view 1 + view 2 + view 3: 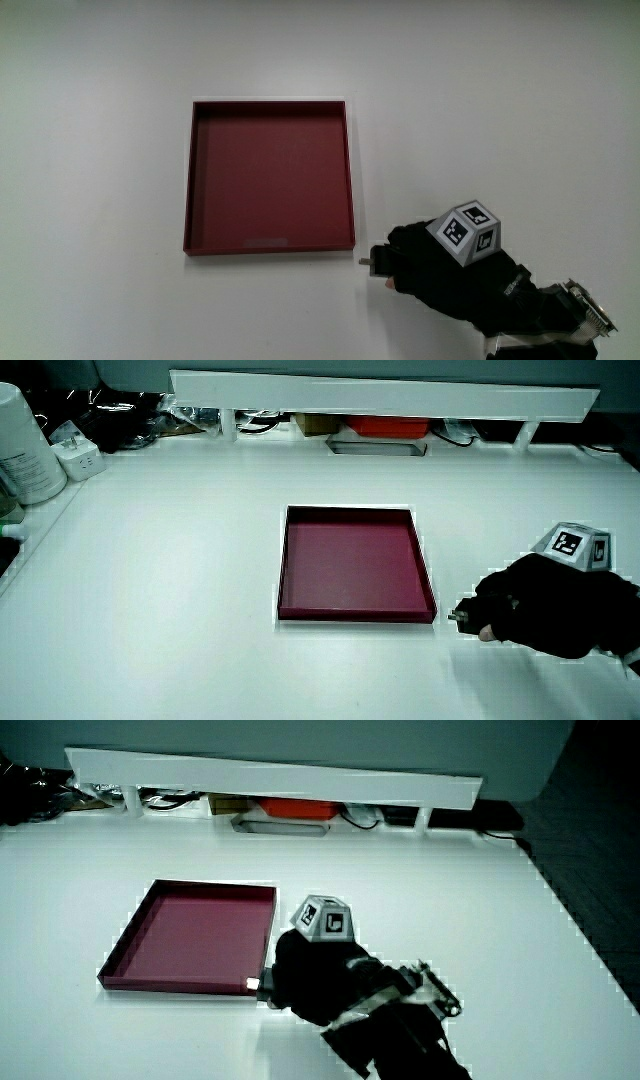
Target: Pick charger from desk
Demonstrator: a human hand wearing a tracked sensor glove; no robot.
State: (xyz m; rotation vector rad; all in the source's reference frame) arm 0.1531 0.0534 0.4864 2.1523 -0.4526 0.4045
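Apparently the fingers (pixel 398 262) are curled together around a small object, only a pale tip of which pokes out from them toward the tray's near corner; this is most likely the charger (pixel 370 264), though so little of it shows that its shape cannot be made out. In both side views the same pale tip (pixel 458 616) (pixel 255 986) juts from the closed fingers just beside that corner of the tray. The hand (pixel 440 275) sits low over the bare desk (pixel 100 150), close beside the tray and nearer to the person than most of it, with the patterned cube (pixel 466 232) riding on its back and the forearm (pixel 540 315) running off toward the person.

The red tray (pixel 270 175) is square, shallow and holds nothing. It lies flat in the middle of the desk, apart from the hand but only narrowly so at its near corner.

As a judgement, the grasp looks made: the fingers seem clamped on the charger. Whether it is already lifted clear of the desk cannot be told; in a side view a faint shadow (pixel 490 645) lies under the hand, which suggests it is at or barely above the surface. What remains is to raise the charger plainly off the desk and carry it away.

At the desk's edge by the low partition (pixel 380 395), a white bottle (pixel 25 445) and a white plug adapter (pixel 78 455) stand well apart from the hand.
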